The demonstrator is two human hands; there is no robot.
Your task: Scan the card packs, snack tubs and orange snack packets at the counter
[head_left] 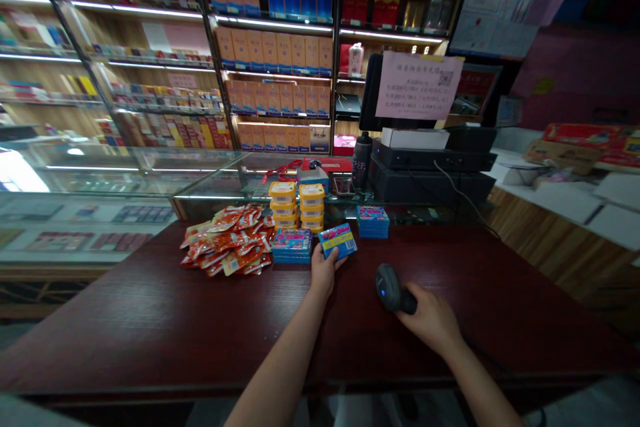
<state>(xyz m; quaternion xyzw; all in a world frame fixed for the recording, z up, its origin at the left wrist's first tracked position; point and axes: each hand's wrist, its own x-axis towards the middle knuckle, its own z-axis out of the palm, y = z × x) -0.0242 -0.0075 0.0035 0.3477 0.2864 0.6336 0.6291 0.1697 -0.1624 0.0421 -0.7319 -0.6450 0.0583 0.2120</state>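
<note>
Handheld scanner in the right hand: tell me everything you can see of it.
The handheld scanner looks dark grey to black, apparently plastic, with a broad, rounded head and a narrower handle. A small blue light shows on the head. The right hand holds the handle, with the head out beyond the fingers. It appears raised over the dark reddish-brown table. Any lettering is too small to read.

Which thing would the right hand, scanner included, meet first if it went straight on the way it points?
Probably the blue box held in the left hand, though depth and height are unclear.
</note>
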